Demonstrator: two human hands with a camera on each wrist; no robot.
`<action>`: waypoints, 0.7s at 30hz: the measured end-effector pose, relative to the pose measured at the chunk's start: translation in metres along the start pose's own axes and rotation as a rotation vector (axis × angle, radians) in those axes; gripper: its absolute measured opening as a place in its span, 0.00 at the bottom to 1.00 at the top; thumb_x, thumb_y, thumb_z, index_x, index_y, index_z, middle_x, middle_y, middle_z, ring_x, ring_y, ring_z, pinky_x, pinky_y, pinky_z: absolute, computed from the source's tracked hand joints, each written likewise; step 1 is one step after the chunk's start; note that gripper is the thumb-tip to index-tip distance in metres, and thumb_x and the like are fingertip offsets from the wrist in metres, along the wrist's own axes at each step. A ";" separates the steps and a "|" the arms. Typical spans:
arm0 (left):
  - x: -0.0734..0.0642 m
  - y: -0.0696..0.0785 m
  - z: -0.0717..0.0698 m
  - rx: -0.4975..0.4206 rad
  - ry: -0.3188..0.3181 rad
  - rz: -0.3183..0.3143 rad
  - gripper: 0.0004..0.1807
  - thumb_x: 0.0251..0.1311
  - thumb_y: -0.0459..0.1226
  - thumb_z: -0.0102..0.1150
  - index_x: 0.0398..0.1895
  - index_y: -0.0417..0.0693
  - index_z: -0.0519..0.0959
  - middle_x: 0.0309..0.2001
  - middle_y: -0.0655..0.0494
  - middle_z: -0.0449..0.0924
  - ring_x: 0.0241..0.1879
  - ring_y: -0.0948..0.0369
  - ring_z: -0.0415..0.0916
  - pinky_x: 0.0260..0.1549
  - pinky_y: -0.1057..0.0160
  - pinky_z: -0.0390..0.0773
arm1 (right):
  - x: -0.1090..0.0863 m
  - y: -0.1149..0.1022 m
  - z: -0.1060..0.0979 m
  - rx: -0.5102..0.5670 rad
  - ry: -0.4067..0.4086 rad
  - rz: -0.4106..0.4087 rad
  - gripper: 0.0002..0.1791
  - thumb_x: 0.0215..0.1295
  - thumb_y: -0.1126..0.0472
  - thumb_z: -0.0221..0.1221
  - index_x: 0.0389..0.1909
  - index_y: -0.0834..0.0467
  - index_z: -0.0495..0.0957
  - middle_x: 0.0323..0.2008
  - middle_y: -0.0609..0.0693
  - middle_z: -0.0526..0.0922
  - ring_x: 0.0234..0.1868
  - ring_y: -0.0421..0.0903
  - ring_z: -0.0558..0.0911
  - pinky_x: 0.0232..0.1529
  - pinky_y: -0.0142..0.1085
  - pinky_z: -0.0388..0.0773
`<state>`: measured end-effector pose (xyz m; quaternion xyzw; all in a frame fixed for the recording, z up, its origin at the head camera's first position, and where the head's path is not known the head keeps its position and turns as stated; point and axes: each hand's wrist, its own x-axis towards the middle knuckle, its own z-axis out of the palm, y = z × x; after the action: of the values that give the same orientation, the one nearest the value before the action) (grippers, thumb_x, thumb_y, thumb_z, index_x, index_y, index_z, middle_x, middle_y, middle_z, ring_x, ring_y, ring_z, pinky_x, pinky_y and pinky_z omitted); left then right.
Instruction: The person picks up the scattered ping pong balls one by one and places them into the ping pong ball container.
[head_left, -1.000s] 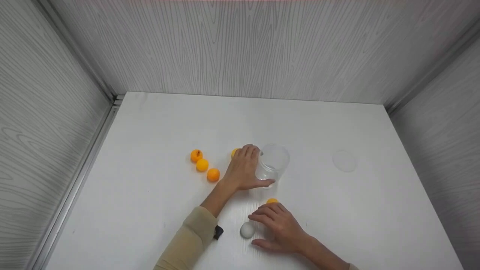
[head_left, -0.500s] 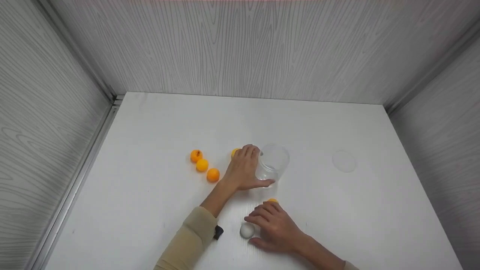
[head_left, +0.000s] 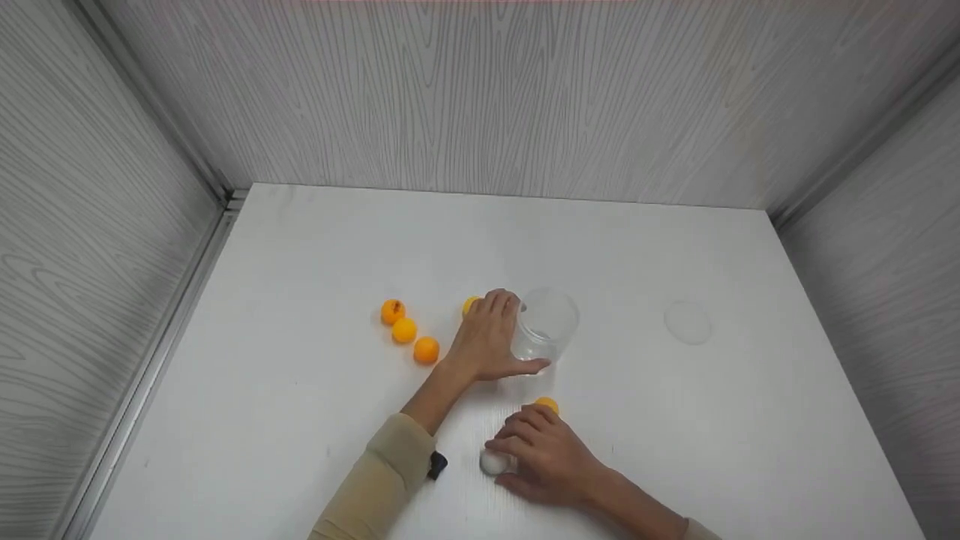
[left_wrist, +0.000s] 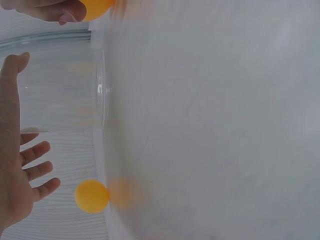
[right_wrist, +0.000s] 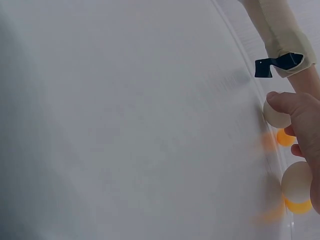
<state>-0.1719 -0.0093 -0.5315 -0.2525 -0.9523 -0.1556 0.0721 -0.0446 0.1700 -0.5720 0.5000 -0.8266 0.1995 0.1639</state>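
Observation:
My left hand (head_left: 487,337) holds the side of a clear plastic jar (head_left: 559,319), which stands upright on the white table. The thumb lies along its near side and the fingers reach round the far left side. In the left wrist view the fingers are spread beside the jar (left_wrist: 60,95). Lower down, my right hand (head_left: 551,457) has its thumb and index finger at a white ping-pong ball (head_left: 492,462). In the right wrist view the thumb overlaps that ball (right_wrist: 275,116). A second white ball (right_wrist: 296,181) is under the palm, hidden in the head view.
Several orange ping-pong balls (head_left: 427,350) lie left of the jar, one partly behind my left hand. Another orange ball (head_left: 547,406) sits just beyond the right fingers. A clear round disc (head_left: 688,322) lies at right. A black strap piece (head_left: 436,465) shows by the left sleeve.
My right hand has moved slightly left, and its thumb and index finger have closed in on the white ball. My left hand and the jar have stayed in place.

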 end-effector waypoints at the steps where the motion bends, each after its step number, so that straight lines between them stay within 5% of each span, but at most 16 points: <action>1: 0.000 0.000 0.000 0.000 -0.003 0.000 0.51 0.53 0.75 0.61 0.65 0.46 0.71 0.63 0.49 0.75 0.68 0.51 0.70 0.70 0.53 0.73 | 0.000 0.000 0.001 0.000 0.009 -0.007 0.23 0.60 0.44 0.74 0.55 0.45 0.83 0.46 0.40 0.85 0.53 0.41 0.82 0.62 0.45 0.80; 21: 0.000 0.000 -0.001 -0.004 -0.016 -0.006 0.51 0.54 0.75 0.61 0.65 0.45 0.71 0.64 0.49 0.75 0.70 0.51 0.69 0.73 0.52 0.72 | 0.004 0.006 -0.004 -0.013 0.112 -0.055 0.21 0.55 0.49 0.77 0.49 0.47 0.85 0.42 0.40 0.86 0.48 0.41 0.83 0.58 0.40 0.80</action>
<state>-0.1721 -0.0098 -0.5302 -0.2513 -0.9532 -0.1558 0.0632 -0.0510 0.1717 -0.5676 0.5097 -0.8033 0.2171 0.2187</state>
